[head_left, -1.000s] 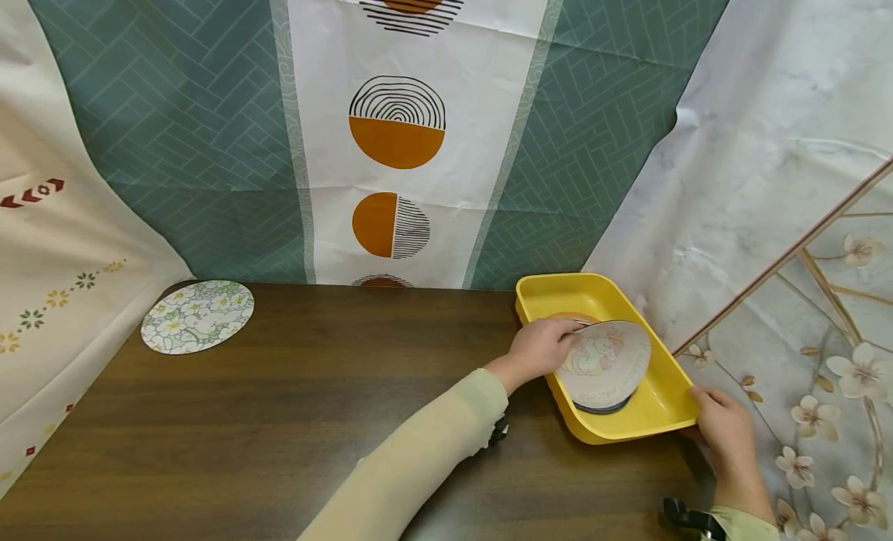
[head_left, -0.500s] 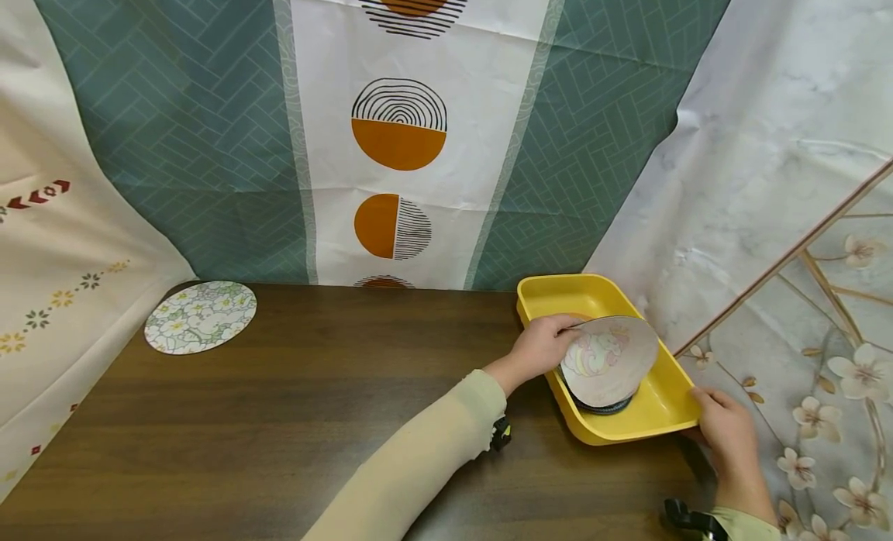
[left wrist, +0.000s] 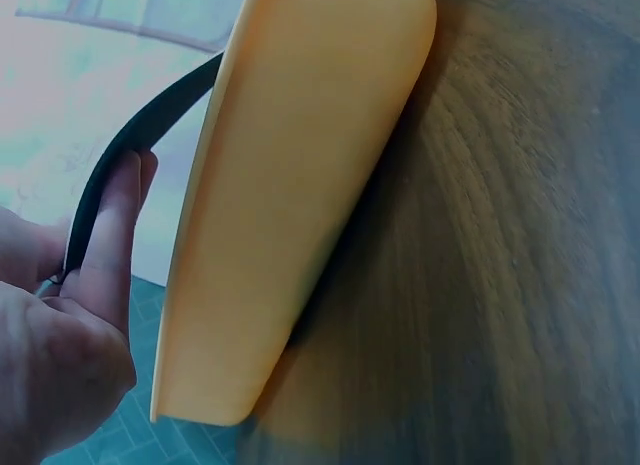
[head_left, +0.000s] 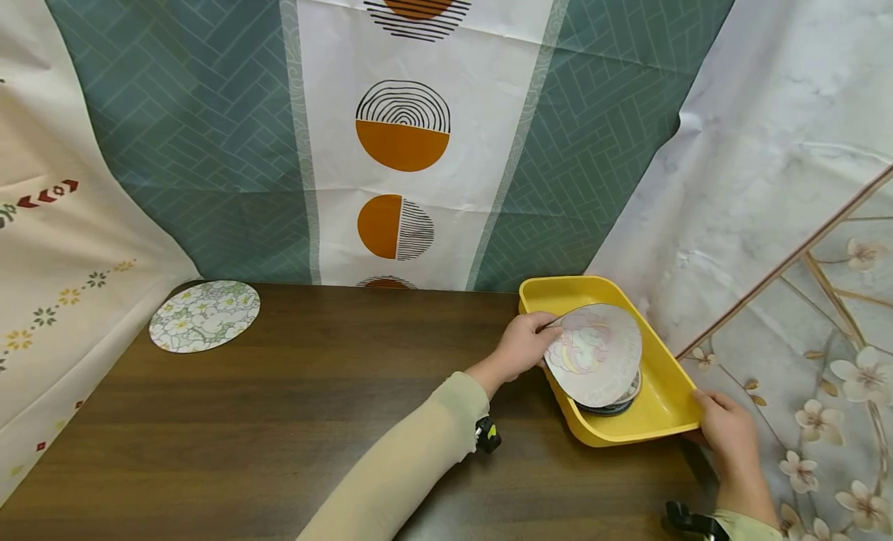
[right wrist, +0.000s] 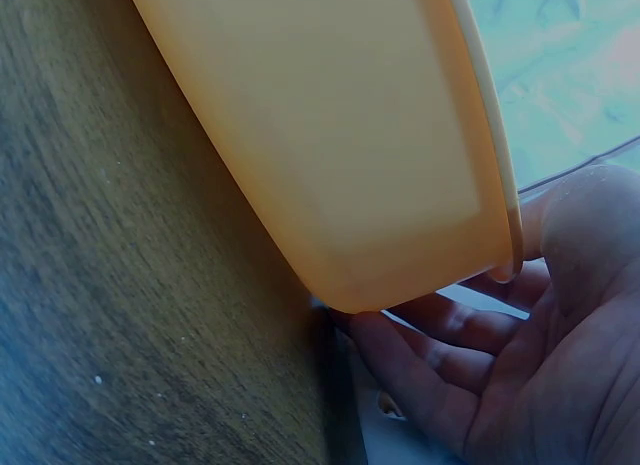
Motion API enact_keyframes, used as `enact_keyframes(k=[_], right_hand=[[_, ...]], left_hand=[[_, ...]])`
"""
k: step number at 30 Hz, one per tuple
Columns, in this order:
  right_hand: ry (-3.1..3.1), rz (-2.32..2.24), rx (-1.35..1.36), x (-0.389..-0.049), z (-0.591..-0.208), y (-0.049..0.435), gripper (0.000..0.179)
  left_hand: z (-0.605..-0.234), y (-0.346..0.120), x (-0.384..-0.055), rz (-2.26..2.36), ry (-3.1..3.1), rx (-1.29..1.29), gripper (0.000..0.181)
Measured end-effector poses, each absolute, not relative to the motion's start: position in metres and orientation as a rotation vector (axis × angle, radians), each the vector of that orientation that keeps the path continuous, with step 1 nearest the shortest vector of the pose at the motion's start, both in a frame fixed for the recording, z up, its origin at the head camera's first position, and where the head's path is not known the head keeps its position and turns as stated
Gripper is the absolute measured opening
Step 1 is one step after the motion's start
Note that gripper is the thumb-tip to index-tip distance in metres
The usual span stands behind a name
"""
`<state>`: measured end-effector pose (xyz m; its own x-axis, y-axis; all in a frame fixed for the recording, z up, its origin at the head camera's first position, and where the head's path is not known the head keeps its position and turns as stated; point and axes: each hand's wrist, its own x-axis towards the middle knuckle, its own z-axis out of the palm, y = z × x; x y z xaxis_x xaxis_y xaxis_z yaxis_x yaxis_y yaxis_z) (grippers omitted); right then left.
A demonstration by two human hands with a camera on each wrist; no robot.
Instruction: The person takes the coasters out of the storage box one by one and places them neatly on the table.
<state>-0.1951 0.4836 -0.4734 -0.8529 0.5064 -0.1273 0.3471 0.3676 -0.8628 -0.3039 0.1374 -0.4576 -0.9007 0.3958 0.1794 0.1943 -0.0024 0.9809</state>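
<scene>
A thin pale round mat (head_left: 593, 355) with a faint pink cartoon print is pinched at its left edge by my left hand (head_left: 516, 347). It is held tilted over a yellow plastic bin (head_left: 663, 401). In the left wrist view the mat (left wrist: 150, 125) bends, and its dark underside shows between thumb and fingers. Under it, more round mats (head_left: 608, 409) lie stacked in the bin, mostly hidden. My right hand (head_left: 729, 436) grips the bin's near right corner, thumb at the rim and fingers around the outside wall (right wrist: 330, 185).
Another round mat (head_left: 205, 316), white with green and yellow flowers, lies at the far left of the brown wooden table (head_left: 279, 417). Patterned cloths (head_left: 391, 45) hang along the back and both sides. The bin stands close to the right-hand cloth (head_left: 788, 293).
My left hand has drawn the pale mat up and to the left, uncovering more of the stack's lower right edge. The right hand and the bin have stayed in place.
</scene>
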Motion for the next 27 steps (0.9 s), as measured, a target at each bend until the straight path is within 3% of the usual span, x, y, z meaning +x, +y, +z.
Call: enact_keyframes(k=[15,27], right_hand=[[-2.469,1.472,-0.778,-0.194,-0.473,0.481,0.063],[-2.463,1.474,-0.785,-0.195,-0.474,0.483,0.062]], left_hand=[[-0.472,0.104,-0.312,2.096,2.033,0.490,0.033],[-0.476,0.065,-0.321,2.194,1.966,0.465,0.025]])
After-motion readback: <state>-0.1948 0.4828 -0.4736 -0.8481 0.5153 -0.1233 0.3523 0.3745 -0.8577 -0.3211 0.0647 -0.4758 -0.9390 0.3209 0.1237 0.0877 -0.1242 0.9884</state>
